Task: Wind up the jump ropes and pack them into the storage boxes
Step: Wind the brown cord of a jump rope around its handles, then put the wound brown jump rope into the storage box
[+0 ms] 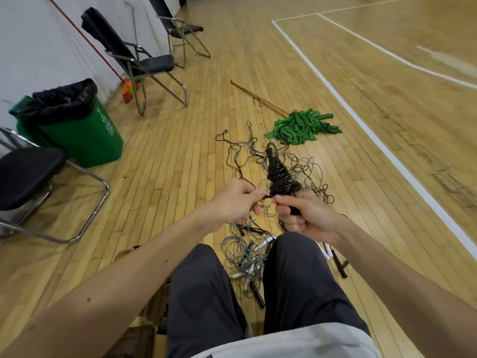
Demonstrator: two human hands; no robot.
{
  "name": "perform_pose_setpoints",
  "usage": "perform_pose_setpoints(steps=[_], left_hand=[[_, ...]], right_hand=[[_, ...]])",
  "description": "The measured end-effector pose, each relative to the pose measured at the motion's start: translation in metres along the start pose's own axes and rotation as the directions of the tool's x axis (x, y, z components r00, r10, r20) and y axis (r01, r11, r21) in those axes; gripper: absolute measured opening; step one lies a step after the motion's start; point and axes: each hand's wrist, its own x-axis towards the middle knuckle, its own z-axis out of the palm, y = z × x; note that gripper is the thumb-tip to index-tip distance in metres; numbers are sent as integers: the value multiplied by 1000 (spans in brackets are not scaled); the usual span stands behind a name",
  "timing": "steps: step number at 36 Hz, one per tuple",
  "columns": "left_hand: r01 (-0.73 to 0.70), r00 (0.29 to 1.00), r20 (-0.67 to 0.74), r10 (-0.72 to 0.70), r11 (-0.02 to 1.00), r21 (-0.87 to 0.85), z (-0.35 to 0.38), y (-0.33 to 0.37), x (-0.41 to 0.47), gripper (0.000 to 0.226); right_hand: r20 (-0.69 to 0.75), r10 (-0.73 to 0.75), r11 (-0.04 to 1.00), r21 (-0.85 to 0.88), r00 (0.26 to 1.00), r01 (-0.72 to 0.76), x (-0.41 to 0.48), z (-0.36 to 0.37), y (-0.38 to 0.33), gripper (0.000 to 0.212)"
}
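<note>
Wood-plank gym floor (167, 156), white court lines (361, 120) running along the right side and into the far right. White wall on the left.

Three black folding chairs with metal frames along the left: one near (25, 177), one further off (144, 63), one far (180, 27). Green bin (85, 140) with a black liner stands between the near chair and the middle one.

Person seated, legs in dark trousers (206, 293) at the near edge, both forearms reaching forward.

Green mop (302, 125) lies flat on the floor at far centre-right, its wooden handle (258, 98) pointing far-left.

Loose jump ropes (247, 257), grey and black cords with black and white handles, lie tangled on the floor between and just past the knees, with stray loops spreading far toward the mop head.

Right hand (307, 218): fingers curled tight round the lower end of the wound rope bundle (280, 177), held up over the tangle, tip pointing away. The bundle is black, coiled in tight turns, wider at the hand end.

Left hand (232, 202): just left of the bundle, thumb and fingers pinching a short run of black cord (265, 197) that leads into the bundle's base. Hands close together, not touching.
</note>
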Motion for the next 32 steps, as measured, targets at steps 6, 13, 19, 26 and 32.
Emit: perform_pose_setpoints(steps=[6,13,19,26,32], left_hand=[[140,989,-23,-143,985,-102,-1,-6,-1,28],[185,973,-144,-180,982,21,-23,-30,-14,63],[281,919,-286,-272,960,-12,-58,-53,-34,46],[314,686,-464,-561,803,-506,-112,-173,-55,58],[388,603,-326,-728,625,-677,-150,-299,-82,53]], right_hand=[[-105,-26,925,-380,994,-16,12,11,21,15],[-154,-96,631,-774,983,-60,47,51,30,22],[75,29,322,-945,997,61,96,113,45,27],[272,304,196,-956,913,220,171,189,87,33],[234,400,232,-961,886,149,251,228,118,50]])
